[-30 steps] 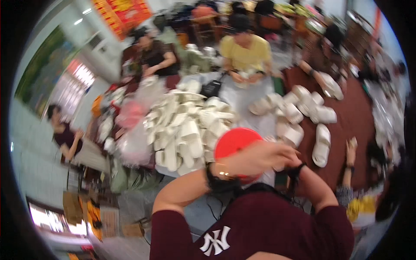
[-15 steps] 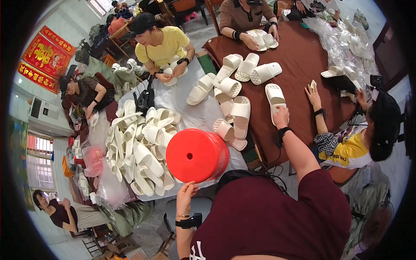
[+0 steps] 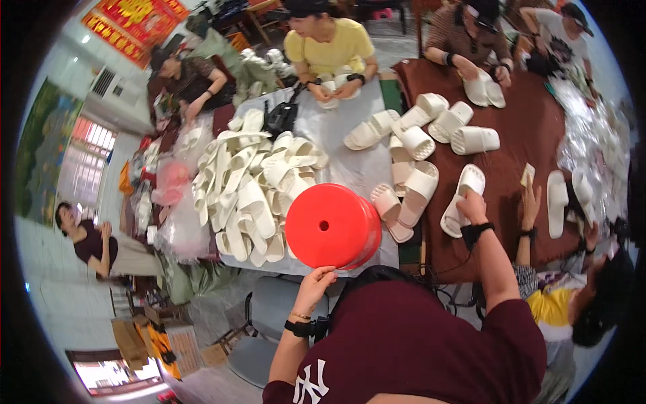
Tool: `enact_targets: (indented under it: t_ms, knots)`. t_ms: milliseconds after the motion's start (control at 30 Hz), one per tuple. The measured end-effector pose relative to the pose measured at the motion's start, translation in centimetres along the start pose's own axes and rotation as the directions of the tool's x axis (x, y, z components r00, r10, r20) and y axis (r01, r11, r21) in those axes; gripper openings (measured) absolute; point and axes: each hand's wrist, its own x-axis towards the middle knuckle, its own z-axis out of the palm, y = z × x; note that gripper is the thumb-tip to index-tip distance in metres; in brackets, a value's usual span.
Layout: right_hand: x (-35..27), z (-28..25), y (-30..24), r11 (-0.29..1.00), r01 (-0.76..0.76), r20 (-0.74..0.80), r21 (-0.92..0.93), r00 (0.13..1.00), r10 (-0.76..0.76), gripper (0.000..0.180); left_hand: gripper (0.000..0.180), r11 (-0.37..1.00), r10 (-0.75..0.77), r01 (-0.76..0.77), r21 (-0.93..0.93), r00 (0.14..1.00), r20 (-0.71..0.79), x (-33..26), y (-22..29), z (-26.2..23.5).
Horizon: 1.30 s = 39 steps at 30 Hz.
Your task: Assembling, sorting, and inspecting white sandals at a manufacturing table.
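Note:
My left hand [image 3: 315, 285] is closed, its fingertips pinching the near rim of a round red plastic stool [image 3: 315, 232] with a hole in its seat. Farther right, my right hand [image 3: 473, 207] grips a white slipper [image 3: 470, 180] on the brown tablecloth, its fingers curled over the strap area. Whether a second slipper lies under that hand I cannot tell. Between the stool and my right hand lie more white slippers [image 3: 418, 190], some overlapping. Left of the stool is a big heap of white slippers [image 3: 252, 202].
Across the table, a person in yellow [image 3: 330, 50] and another in brown [image 3: 464, 40] each handle slippers. At right, a co-worker's hand [image 3: 529, 205] holds a small pale piece beside a white slipper [image 3: 556, 204]. Clear plastic bags [image 3: 599, 114] lie at the far right.
The whole view has shifted, so the table sits farther right. My right hand still holds the slipper and my left still touches the stool. The right-hand co-worker's slippers have changed position.

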Motion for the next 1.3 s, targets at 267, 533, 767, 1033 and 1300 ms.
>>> enact_targets:
  t_ms: [267, 533, 767, 1033, 1300]
  knots:
    - [-9.2, -1.0, -17.5, 0.769, 0.486, 0.056, 0.415, 0.83, -0.554, 0.029, 0.048, 0.969, 0.123, -0.139, 0.203, 0.988, 0.089, 2.4, 2.5, 2.3]
    - [-15.9, 5.1, -27.6, 0.443, 0.666, -0.004, 0.6, 0.556, -0.831, 0.021, 0.041, 0.97, 0.185, -0.164, -0.179, 0.977, 0.107, 2.7, 0.1, -2.8]
    - [-14.4, 6.1, -27.8, 0.538, 0.803, -0.139, 0.256, 0.581, -0.802, 0.058, 0.03, 0.977, 0.155, -0.175, -0.126, 0.977, -0.149, 2.7, -2.1, -6.1]
    - [-13.3, 8.2, -27.2, 0.634, 0.712, 0.017, 0.301, 0.661, -0.75, 0.071, 0.038, 0.91, 0.366, -0.388, -0.147, 0.917, -0.159, 5.1, -4.4, -6.7]
    - [-10.3, 7.8, -25.8, 0.651, 0.581, -0.155, 0.489, 0.792, -0.591, 0.069, 0.026, 0.904, 0.425, -0.421, 0.078, 0.86, -0.283, 4.2, -0.3, -10.3]
